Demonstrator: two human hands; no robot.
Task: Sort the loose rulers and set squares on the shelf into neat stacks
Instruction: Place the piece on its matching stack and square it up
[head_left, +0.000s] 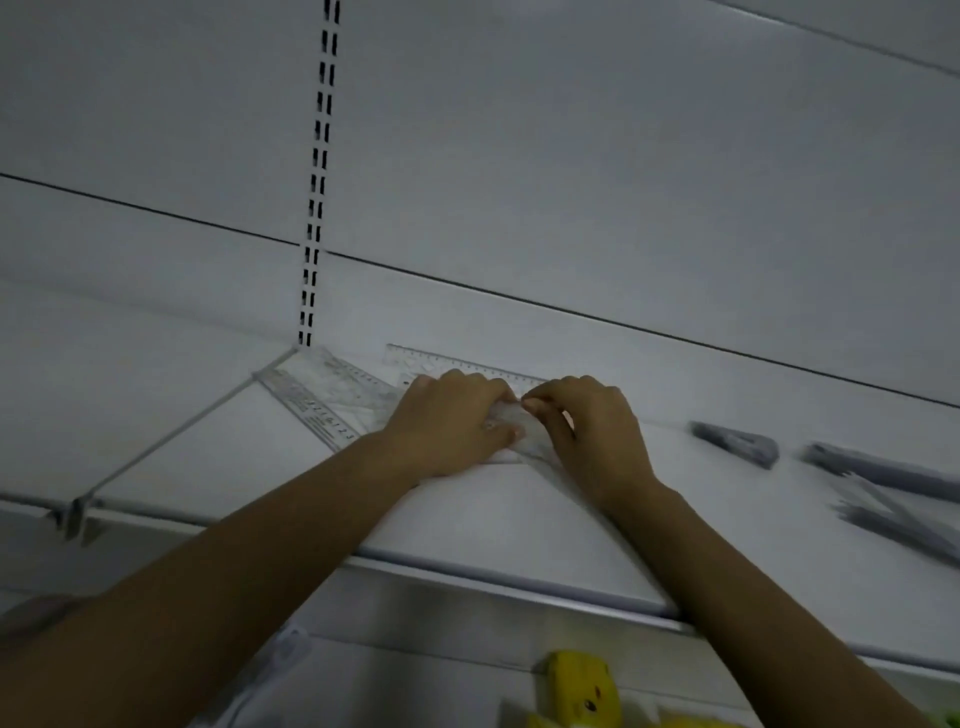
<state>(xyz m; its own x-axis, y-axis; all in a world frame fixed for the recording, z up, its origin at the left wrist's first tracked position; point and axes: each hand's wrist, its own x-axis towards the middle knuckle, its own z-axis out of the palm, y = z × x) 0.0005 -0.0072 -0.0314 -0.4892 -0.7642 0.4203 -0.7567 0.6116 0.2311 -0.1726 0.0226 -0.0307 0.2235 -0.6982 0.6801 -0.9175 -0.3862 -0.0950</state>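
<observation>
On the white shelf (519, 514), both hands meet over a clear plastic set square (511, 423) lying flat. My left hand (452, 421) covers its left part with curled fingers and the thumb on its edge. My right hand (587, 431) pinches its top near the middle. A clear ruler (457, 361) lies along the back wall behind the hands. Left of them lies a pile of clear rulers and set squares (322, 392), angled toward the shelf's back corner.
A wire divider (171, 441) bounds the shelf section at the left. Grey packaged items (737, 441) and more grey packs (883, 478) lie on the shelf at the right. A slotted upright (317, 182) runs up the back wall. A yellow item (582, 686) sits below the shelf edge.
</observation>
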